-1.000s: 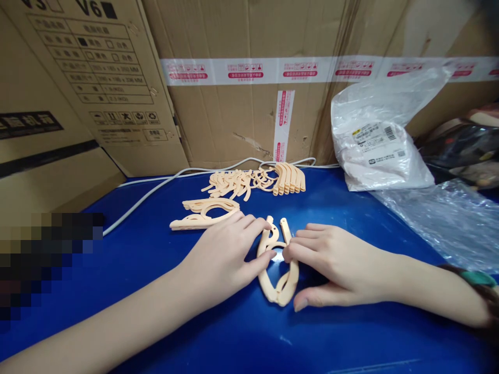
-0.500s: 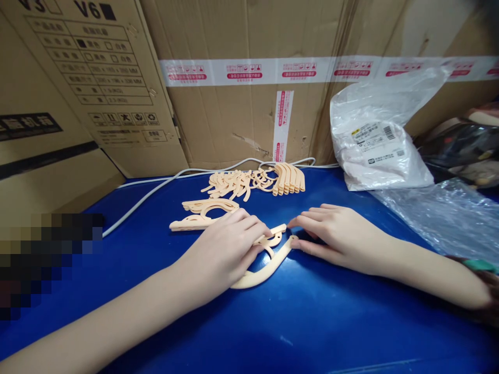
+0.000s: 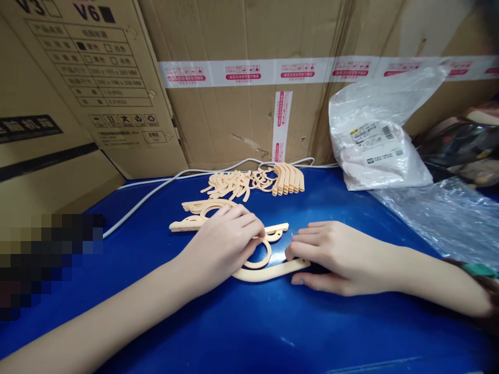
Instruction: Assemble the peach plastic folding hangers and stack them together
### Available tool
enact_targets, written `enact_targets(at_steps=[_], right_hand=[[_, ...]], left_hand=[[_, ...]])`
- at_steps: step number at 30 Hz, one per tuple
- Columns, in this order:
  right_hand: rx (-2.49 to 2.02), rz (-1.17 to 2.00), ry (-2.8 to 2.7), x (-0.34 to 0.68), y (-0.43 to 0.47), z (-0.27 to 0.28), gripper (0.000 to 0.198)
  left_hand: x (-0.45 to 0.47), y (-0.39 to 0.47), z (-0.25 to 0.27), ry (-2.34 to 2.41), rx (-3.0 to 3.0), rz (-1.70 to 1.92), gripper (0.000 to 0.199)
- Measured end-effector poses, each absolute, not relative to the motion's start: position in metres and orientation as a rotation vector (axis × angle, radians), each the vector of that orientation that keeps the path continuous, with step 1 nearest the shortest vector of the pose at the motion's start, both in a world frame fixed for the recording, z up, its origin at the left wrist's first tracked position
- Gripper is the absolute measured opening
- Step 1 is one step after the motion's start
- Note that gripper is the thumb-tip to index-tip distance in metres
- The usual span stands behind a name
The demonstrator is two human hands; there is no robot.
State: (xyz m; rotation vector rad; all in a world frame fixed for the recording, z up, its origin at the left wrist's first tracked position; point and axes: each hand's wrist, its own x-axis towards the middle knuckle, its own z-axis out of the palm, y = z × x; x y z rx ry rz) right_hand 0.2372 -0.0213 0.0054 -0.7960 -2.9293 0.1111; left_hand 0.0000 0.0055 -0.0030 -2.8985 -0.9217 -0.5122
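A cream plastic folding clothes hanger [image 3: 265, 273] lies on the blue table, with a curved arm in front, a ring in the middle and a straighter piece behind. My left hand [image 3: 228, 234] is closed over its left part and hides what lies underneath. At the curved arm's right end, my right hand [image 3: 327, 254] has that end between its thumb and bent fingers. Just beyond my left hand are more cream hanger pieces [image 3: 187, 224], partly covered by it.
At the back sit a loose heap of small curved pieces [image 3: 230, 183] and a row of curved arms [image 3: 288, 179]. A white cable [image 3: 148, 200] runs along cardboard boxes [image 3: 234, 119]. On the right are a white plastic bag [image 3: 378, 156] and clear film [image 3: 440, 218].
The curved arm's right end has swung toward me, away from the straighter piece, and the ring shows more fully. My right hand moved nearer with it; my left hand shifted slightly left.
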Motion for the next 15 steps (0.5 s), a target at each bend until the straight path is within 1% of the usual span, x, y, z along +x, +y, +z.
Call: enact_targets(at_steps=[4, 9, 15], right_hand=[[-0.760, 0.126, -2.936, 0.234, -0.024, 0.006, 0.025], [-0.790, 0.135, -2.931, 0.237, -0.023, 0.006, 0.026], [-0.792, 0.122, -2.913, 0.240, -0.019, 0.004, 0.039]], left_hand=[[0.001, 0.007, -0.004, -0.922, -2.844, -0.498, 0.020], [-0.001, 0.006, -0.002, -0.940, -2.862, -0.509, 0.016], [-0.006, 0.011, 0.011, -1.114, -2.753, -0.620, 0.018]])
